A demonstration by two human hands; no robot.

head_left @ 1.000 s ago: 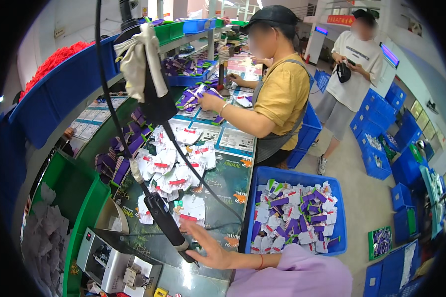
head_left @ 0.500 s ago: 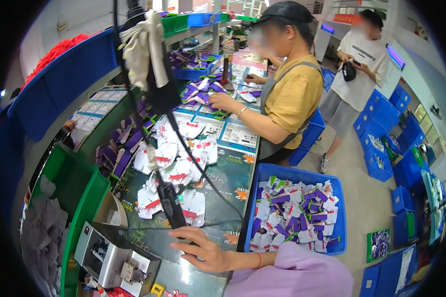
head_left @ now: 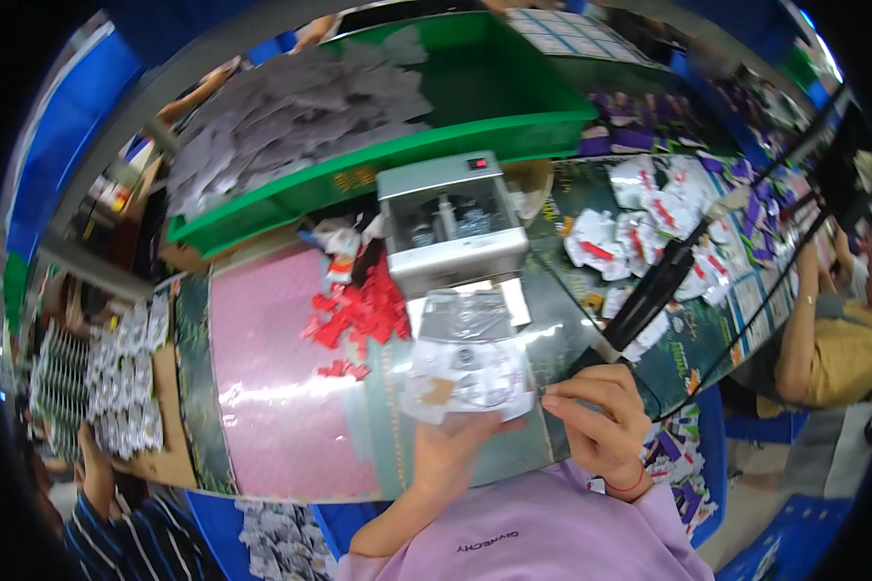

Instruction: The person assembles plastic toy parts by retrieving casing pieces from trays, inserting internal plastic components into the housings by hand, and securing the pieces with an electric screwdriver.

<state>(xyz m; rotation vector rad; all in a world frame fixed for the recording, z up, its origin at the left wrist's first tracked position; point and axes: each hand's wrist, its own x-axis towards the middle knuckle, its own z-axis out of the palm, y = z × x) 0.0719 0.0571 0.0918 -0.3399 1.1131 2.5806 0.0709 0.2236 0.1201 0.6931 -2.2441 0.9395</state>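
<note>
In front of me, my left hand (head_left: 451, 447) holds a white plastic part (head_left: 467, 380) by its near edge, just before a silver box-shaped machine (head_left: 452, 218). The part has a round detail in its middle and a tan patch. Close to its right edge is my right hand (head_left: 601, 414), fingers curled and their tips pinched together. Whatever they may hold is too small to make out. A black hand tool, seemingly an electric screwdriver (head_left: 654, 295), hangs on a cable above and right of that hand.
A heap of red pieces (head_left: 363, 305) lies left of the machine. Behind stands a green bin (head_left: 513, 126) of greyish parts. White parts with red strips (head_left: 639, 218) are piled at right. Blue crates (head_left: 712, 455) sit below the table edge. Co-workers flank me on both sides.
The view has swung left toward the machine. My right hand, earlier stretched out near the hanging tool, is now curled beside the white part. My left hand has come into view holding that part.
</note>
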